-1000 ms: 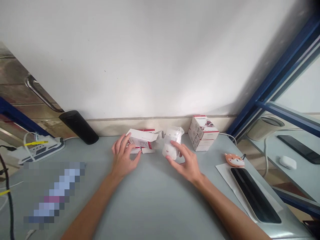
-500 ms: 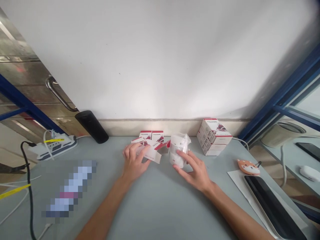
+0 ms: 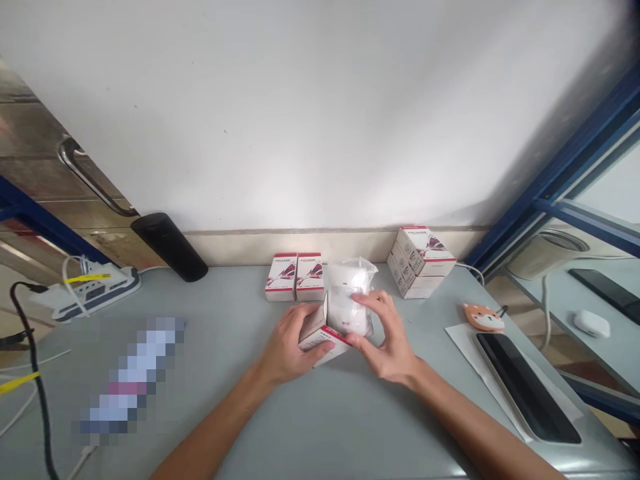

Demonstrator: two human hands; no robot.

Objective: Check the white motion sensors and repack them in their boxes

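both hands drew nearer: left hand (image 3: 290,347) grips box (image 3: 320,331), right hand (image 3: 387,337) bag (image 3: 351,297).

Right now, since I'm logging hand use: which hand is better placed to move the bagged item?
Right, likely: the right hand grips the bagged item; the left hand holds the small box.

The left hand (image 3: 287,343) is gripping a small red-and-white carton (image 3: 320,331) near the table's (image 3: 320,413) middle, while the right hand (image 3: 390,337) is clasping a plastic-wrapped white item (image 3: 350,297) touching the carton's right end.
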